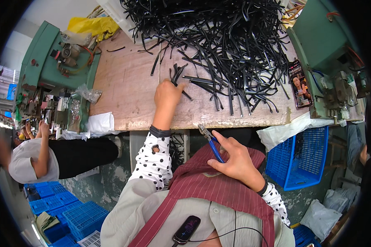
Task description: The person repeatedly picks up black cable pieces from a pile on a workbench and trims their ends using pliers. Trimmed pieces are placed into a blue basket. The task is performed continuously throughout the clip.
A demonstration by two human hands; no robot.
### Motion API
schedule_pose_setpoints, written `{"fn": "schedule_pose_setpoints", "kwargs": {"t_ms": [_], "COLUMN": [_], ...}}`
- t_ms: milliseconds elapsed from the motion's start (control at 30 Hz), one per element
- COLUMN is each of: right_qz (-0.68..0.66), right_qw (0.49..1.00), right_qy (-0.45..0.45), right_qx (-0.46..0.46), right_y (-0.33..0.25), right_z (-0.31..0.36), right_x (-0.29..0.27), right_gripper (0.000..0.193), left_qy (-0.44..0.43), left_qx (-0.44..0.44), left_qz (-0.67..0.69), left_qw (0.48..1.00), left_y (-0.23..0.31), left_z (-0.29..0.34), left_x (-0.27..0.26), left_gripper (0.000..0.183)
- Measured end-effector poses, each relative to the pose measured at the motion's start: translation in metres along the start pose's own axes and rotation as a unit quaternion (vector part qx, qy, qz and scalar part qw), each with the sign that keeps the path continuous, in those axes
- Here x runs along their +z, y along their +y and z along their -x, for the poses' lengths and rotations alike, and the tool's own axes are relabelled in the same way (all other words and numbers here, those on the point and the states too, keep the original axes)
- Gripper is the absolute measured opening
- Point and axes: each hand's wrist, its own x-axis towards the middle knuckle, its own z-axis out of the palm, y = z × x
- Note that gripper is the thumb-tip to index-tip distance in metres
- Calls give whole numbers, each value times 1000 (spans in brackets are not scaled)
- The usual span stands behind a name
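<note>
My left hand [167, 99] is over the wooden table, its fingers closed around a small bunch of black eyeglass temples [177, 73] whose ends stick up past the fingers. Just right of it spreads a large heap of similar loose temples [243, 53], thin and black with curved tips. In front of the table edge, my right hand [237, 161] grips cutting pliers [213, 146] with blue handles. Their metal jaws point up toward the edge, apart from the temples.
Green machines stand left [53, 66] and right [325, 45] of the wooden table [127, 90]. A phone [299, 84] leans by the right machine. Blue crates [297, 160] sit below on the right, others lower left. Another person [33, 160] is at far left.
</note>
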Motion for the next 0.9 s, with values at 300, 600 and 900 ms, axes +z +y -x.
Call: {"fn": "schedule_pose_setpoints", "kwargs": {"t_ms": [300, 600, 900], "right_qz": [18, 20, 11], "right_qw": [1000, 1000, 1000], "right_qy": [0, 3, 6], "right_qx": [3, -17, -24], "right_y": [5, 4, 3], "right_z": [1, 2, 4], "right_x": [-1, 2, 2], "right_gripper": [81, 82, 83], "left_qy": [14, -38, 12], "left_qx": [30, 47, 87], "left_qz": [-29, -56, -115], "left_qw": [999, 997, 989], "left_y": [-17, -13, -30], "left_z": [3, 0, -12], "left_x": [-7, -11, -20], "left_gripper": [31, 24, 24]}}
